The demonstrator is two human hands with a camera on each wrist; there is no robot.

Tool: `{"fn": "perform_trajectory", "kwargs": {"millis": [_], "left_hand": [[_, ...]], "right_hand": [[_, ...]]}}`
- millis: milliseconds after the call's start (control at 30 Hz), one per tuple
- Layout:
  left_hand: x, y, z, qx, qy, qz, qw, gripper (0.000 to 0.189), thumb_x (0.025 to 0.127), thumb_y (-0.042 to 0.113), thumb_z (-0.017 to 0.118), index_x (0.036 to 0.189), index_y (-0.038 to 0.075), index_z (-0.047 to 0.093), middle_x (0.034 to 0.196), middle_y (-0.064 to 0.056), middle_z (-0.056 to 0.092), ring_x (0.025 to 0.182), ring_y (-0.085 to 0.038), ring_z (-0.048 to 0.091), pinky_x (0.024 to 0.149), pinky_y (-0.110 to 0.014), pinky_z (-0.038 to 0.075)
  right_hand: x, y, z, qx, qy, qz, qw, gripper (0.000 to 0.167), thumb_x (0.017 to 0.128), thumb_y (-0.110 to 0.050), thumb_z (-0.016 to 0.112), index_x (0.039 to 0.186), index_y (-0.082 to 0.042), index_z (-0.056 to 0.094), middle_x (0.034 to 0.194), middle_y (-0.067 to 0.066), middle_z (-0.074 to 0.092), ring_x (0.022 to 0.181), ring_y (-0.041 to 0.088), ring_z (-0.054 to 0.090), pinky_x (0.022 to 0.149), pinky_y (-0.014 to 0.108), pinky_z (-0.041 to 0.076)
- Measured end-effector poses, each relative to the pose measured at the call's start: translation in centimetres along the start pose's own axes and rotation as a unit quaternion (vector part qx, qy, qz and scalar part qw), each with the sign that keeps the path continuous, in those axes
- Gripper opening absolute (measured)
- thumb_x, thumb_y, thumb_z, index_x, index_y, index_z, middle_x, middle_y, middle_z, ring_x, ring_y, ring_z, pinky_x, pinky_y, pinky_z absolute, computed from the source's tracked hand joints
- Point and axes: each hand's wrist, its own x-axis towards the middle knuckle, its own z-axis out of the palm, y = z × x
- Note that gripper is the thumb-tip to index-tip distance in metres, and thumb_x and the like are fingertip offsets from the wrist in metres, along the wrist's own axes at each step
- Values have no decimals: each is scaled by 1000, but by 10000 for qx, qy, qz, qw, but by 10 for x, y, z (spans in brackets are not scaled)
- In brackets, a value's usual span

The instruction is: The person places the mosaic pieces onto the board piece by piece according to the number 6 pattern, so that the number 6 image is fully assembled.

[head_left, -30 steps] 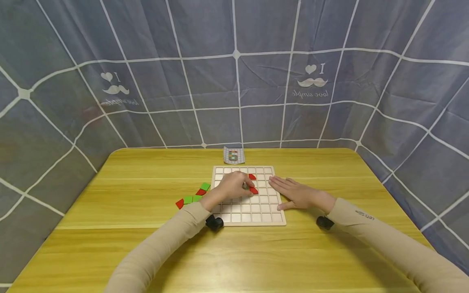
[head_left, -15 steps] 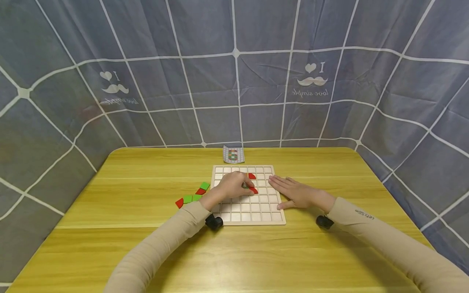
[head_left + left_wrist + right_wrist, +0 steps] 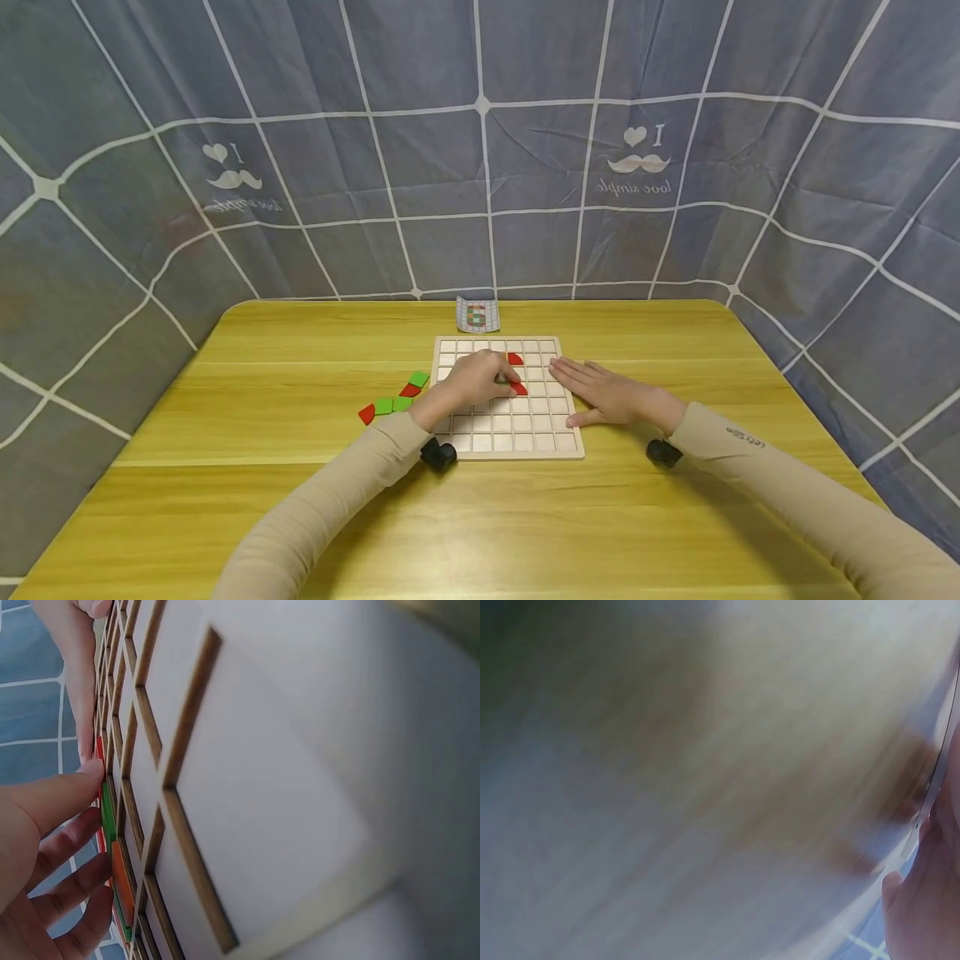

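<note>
A pale wooden grid board lies on the table in the head view. My left hand reaches over its middle, thumb and index finger pinching a red rounded tile at a grid cell. Another red quarter-round tile sits farther back on the board. In the left wrist view, the thumb touches a red edge, while a green tile and an orange tile lie along the fingers. My right hand rests flat with spread fingers on the board's right edge. The left hand covers several cells.
Left of the board lie loose tiles, among them a green square tile and a red tile. Behind the board stands a small printed pattern card. A grey curtain with white lines surrounds the wooden table.
</note>
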Motion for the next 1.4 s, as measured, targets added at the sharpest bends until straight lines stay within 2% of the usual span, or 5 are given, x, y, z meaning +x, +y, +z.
{"fn": "perform_trajectory", "kwargs": {"millis": [400, 933, 1100, 1267, 1400], "left_hand": [[0, 2, -6, 83, -44, -61, 9999, 21, 85, 25, 74, 103, 16, 77, 112, 0, 70, 99, -17, 64, 75, -33, 53], [-9, 11, -9, 213, -379, -114, 9990, 29, 88, 22, 70, 116, 16, 71, 121, -1, 67, 112, -20, 61, 84, -39, 54], [-18, 11, -11, 247, -163, -121, 9995, 32, 87, 21, 70, 119, 15, 69, 124, -3, 66, 117, -22, 58, 85, -41, 53], [-29, 3, -15, 157, 327, -142, 9992, 32, 86, 19, 71, 117, 14, 70, 120, -4, 67, 106, -23, 62, 70, -37, 54], [-37, -5, -20, 88, 634, -253, 9976, 31, 86, 18, 71, 116, 13, 71, 122, -6, 67, 111, -26, 61, 64, -36, 52]], "right_hand": [[4, 1, -3, -42, 74, -68, 9999, 87, 95, -51, 50, 154, -2, 10, 162, 17, 6, 149, 35, 8, 116, 58, 14], [2, 2, -2, -29, -38, -9, 10000, 87, 95, -54, 48, 154, -3, 9, 162, 15, 4, 149, 34, 7, 117, 57, 13], [2, 2, -1, -33, -21, -6, 10000, 87, 95, -54, 47, 155, -4, 9, 162, 15, 4, 149, 34, 7, 117, 57, 13], [1, 1, -2, -20, 12, -50, 10000, 86, 95, -52, 48, 154, -2, 10, 162, 17, 5, 149, 35, 7, 117, 57, 13], [0, 0, -2, -29, 18, -38, 10000, 86, 95, -50, 49, 154, -2, 11, 162, 17, 5, 149, 36, 8, 117, 57, 13]]}}
